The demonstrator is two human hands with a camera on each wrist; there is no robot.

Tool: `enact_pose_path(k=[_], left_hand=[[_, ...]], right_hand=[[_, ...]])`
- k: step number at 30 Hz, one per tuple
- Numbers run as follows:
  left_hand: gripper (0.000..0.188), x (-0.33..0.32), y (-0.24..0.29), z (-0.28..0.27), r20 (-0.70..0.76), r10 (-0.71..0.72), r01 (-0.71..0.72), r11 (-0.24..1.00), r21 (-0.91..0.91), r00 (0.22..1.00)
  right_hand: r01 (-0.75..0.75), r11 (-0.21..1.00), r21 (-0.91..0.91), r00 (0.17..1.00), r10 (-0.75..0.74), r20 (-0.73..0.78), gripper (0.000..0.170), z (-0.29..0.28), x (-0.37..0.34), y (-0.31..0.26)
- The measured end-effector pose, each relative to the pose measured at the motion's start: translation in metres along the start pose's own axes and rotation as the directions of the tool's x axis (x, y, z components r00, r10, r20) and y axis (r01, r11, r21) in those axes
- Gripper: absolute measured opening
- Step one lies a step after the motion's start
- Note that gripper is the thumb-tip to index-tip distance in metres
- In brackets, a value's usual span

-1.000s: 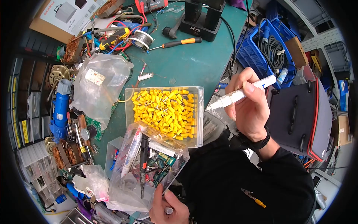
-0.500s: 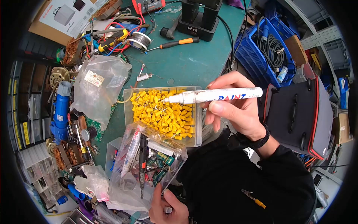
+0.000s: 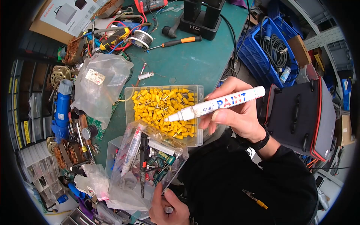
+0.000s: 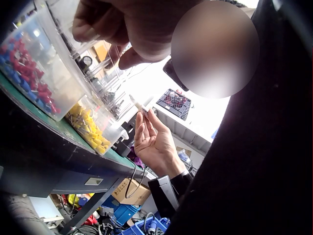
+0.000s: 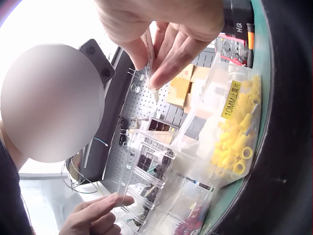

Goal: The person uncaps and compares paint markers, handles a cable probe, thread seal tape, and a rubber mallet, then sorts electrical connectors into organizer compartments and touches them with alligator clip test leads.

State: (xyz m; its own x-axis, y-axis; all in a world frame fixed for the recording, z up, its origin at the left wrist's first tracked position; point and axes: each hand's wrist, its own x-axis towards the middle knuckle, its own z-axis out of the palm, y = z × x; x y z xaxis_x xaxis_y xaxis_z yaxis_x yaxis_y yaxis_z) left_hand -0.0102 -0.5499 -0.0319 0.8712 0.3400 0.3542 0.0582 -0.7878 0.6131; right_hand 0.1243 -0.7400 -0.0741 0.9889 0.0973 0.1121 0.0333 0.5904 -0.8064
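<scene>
White paint marker (image 3: pixel 225 104), freshly rolled label-up, is pinched in the right hand (image 3: pixel 244 120), fingers nearly closed, above yellow terminals (image 3: pixel 148 106); the left hand (image 3: pixel 177 215) grips a pale cylinder (image 3: pixel 168 210).

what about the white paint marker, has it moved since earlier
Yes, the white paint marker has moved left in the head view: its tip, first just past the right edge of the clear box, now shows over the yellow pieces inside.
</scene>
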Motion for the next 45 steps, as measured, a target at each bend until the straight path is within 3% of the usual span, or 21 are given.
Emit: enact_pose_path(k=[13,24,33,36,45], left_hand=[[0.017,-0.0014,0.0,-0.001,0.015,-0.023,0.023,1.0,0.001,1.0],[0.016,-0.0051,0.0006,-0.0013,0.018,-0.052,0.052,0.999,0.001,0.998],[0.019,-0.0081,0.0003,-0.0016,0.025,-0.06,0.06,0.998,0.017,0.998],[0.019,-0.0076,0.0033,-0.0016,0.027,-0.062,0.061,0.997,0.037,0.998],[0.02,-0.0072,0.009,-0.0006,0.02,-0.061,0.059,0.997,0.053,0.998]], right_hand=[[-0.023,0.991,-0.132,1.0,0.026,0.018,0.027,-0.0005,-0.0024,0.0004],[0.225,0.911,-0.345,0.969,-0.171,0.18,0.027,-0.0027,0.0038,0.0046],[0.171,0.932,-0.318,0.981,-0.132,0.141,0.026,-0.0008,0.0013,0.0023],[0.212,0.899,-0.385,0.973,-0.154,0.174,0.025,-0.0032,0.0013,0.0013],[0.25,0.908,-0.337,0.964,-0.201,0.172,0.026,-0.0053,-0.0003,0.0009]])
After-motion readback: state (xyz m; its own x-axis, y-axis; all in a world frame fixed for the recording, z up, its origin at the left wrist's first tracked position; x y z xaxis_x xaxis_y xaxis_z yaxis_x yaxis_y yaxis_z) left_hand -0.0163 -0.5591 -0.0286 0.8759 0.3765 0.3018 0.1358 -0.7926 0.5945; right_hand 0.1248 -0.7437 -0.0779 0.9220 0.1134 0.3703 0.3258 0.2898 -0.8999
